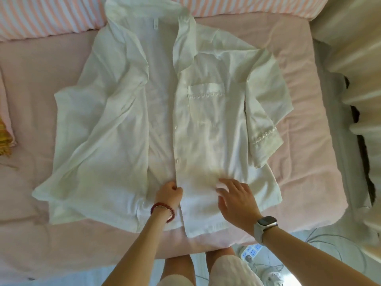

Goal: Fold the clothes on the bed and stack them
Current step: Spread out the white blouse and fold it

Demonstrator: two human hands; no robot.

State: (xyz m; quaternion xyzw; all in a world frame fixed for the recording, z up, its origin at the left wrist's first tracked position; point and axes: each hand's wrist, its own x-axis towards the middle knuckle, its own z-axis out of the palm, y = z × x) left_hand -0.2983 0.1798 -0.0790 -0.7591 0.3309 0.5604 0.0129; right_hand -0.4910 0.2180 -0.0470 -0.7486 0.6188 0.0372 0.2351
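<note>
Shirt (pixel 132 112) of thin white cloth lies spread face up across the pink bed (pixel 37 83), collar toward the far striped pillows (pixel 47 15), front open so that the two panels part down the middle. A chest pocket (pixel 206 93) with a scalloped trim sits on the right panel, and the right short sleeve (pixel 266 139) (trimmed the same way) is folded in over the side of the body, while the left sleeve lies flat and outward. The left hand (pixel 169 194), a red bead bracelet (pixel 162 211) at its wrist, has its fingers curled and pinches the buttoned edge of the right panel near the hem. The right hand (pixel 237 200), wearing a watch (pixel 265 222) on a white strap, has its fingers spread and relaxed, fingertips at the cloth of the same panel just beside the left hand; whether the palm presses down cannot be told. A power strip (pixel 250 252) lies on the floor near the person's legs, and a yellowish fringed thing (pixel 5 139) rests at the left edge of the bed.
</note>
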